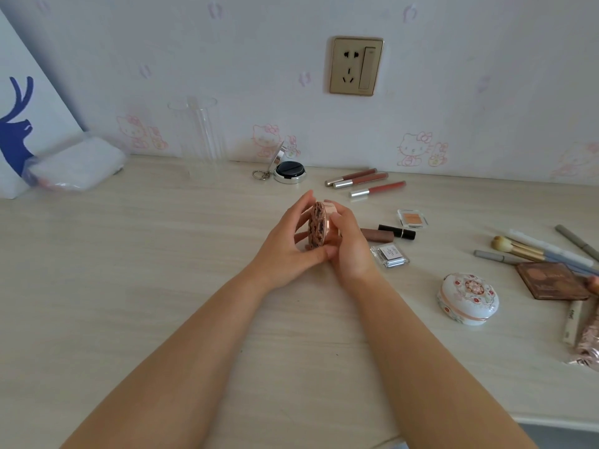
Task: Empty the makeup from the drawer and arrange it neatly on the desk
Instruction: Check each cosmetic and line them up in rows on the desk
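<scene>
both hands are meeting over the middle of the desk (162, 286), sharing one thing: a round compact (317, 229) with a mottled brown-and-pink lid and a rose-gold rim, turned up on its edge. the left hand (293, 251) is cupping it from the lid side, fingers curled over the top and thumb tucked under the bottom edge; the right hand (348, 244) is gripping the rim from the other side, fingers wrapped around it. whether the compact is touching the wood or being held just above it, i cannot tell.

just beyond the hands, near the wall, an open black cushion compact (289, 171) is sitting with its mirrored lid up. to the right of it, three lip glosses (364, 182) are lying roughly side by side. beside the right hand are a brown tube (377, 235), a black tube (397, 232) and two small clear pans (390, 255). farther right are a white floral case (467, 298), a brown palette (551, 280) and brushes (525, 249). the drawer is not in view.

to do this well, i would say she should be laying the compact flat, lid up, close to the other round cases, easing it down with both hands so it is not rolling off on its rim.
</scene>
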